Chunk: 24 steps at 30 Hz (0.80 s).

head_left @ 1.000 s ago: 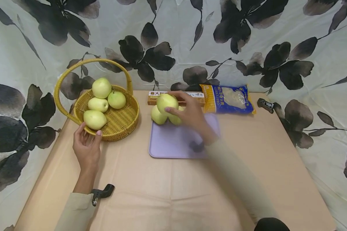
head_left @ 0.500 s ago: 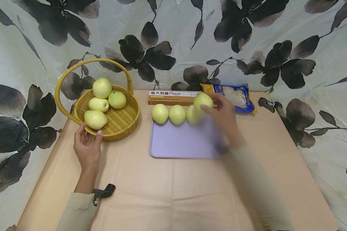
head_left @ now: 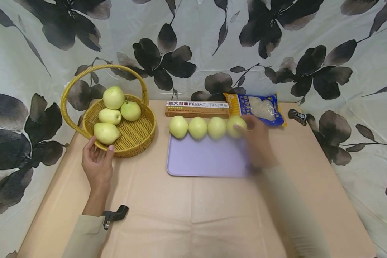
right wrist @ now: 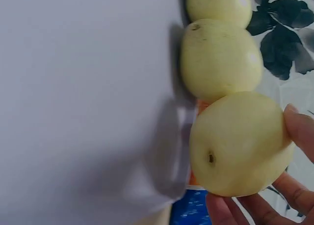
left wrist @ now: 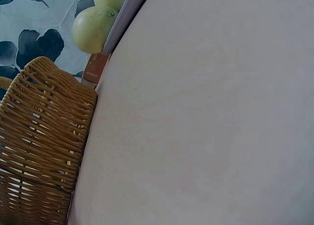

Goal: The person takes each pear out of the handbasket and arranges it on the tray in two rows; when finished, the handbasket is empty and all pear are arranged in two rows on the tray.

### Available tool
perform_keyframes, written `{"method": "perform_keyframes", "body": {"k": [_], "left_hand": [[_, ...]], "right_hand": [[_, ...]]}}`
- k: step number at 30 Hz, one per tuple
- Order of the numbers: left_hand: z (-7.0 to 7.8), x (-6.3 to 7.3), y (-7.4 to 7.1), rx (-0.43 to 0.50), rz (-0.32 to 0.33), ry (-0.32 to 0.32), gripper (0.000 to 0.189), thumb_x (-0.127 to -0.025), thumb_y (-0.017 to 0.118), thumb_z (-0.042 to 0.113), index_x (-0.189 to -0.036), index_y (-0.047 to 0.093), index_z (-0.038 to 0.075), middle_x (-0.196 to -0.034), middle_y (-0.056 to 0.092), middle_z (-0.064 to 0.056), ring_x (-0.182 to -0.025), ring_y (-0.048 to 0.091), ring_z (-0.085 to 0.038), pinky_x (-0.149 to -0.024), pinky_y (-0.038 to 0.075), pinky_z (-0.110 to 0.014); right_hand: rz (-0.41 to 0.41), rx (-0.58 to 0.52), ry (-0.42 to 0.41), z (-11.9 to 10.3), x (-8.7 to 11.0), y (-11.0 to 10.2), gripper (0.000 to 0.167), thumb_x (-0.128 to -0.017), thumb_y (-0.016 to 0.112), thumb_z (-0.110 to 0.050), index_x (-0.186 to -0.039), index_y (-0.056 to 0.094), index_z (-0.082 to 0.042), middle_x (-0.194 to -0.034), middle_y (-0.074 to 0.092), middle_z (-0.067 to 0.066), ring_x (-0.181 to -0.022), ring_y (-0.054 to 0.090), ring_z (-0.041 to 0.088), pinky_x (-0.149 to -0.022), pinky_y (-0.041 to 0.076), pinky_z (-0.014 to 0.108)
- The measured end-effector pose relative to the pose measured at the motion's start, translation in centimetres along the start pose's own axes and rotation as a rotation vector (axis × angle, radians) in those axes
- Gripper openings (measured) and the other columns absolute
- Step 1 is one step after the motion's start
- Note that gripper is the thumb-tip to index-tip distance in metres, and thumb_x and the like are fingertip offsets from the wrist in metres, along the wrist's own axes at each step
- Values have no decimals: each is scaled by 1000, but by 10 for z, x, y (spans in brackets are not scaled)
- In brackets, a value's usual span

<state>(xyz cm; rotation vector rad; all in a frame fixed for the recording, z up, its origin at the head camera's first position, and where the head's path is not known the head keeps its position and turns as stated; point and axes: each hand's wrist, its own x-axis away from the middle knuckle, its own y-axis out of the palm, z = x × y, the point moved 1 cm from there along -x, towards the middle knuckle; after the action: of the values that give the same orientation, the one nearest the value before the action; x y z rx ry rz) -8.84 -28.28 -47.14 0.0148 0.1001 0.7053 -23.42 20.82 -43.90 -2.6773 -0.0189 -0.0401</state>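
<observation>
My right hand holds a pale yellow-green pear at the tray's far right corner. In the right wrist view, thumb and fingertips are spread around that held pear, which sits against the neighbouring pear. Three more pears stand in a row to its left along the far edge of the lilac tray. My left hand holds the near left side of a yellow wicker basket, thumb and index finger at its wall. Several pears lie in the basket's left half. The left wrist view shows the basket wall, but no hand.
Behind the tray lies a pasta box, with a blue and yellow pasta bag to its right. A small black packet lies farther right. Floral cloth hangs behind the table. The basket's tall handle arches over it.
My right hand has moved right along the tray's far edge and lowered the pear to the end of the row, uncovering the other pears and the pasta box. My left hand and the basket stay put.
</observation>
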Motion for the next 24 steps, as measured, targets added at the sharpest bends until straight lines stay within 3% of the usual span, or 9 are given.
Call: {"method": "perform_keyframes", "body": {"k": [10, 18, 24], "left_hand": [[1, 0, 0, -6, -7, 4, 70, -97, 77, 9, -158, 45, 17, -170, 38, -5, -157, 38, -28, -131, 37, -34], [2, 1, -1, -17, -3, 19, 69, -97, 77, 10, -158, 45, 16, -169, 40, -6, -156, 40, -28, -131, 38, -37], [1, 0, 0, -21, -3, 5, 69, -97, 78, 11, -158, 45, 18, -168, 41, -5, -156, 40, -29, -132, 36, -45]], "right_hand": [[-18, 103, 43, 13, -5, 7, 55, -101, 70, -49, -145, 59, -19, -138, 64, 4, -120, 62, 28, -98, 58, 45], [2, 134, -14, 9, -8, 7, 64, -100, 72, -51, -151, 56, -15, -146, 63, 10, -135, 56, 31, -119, 47, 55], [91, 154, -108, -20, -3, 14, 71, -95, 78, -52, -155, 55, -22, -159, 56, 6, -150, 48, 30, -130, 37, 53]]}}
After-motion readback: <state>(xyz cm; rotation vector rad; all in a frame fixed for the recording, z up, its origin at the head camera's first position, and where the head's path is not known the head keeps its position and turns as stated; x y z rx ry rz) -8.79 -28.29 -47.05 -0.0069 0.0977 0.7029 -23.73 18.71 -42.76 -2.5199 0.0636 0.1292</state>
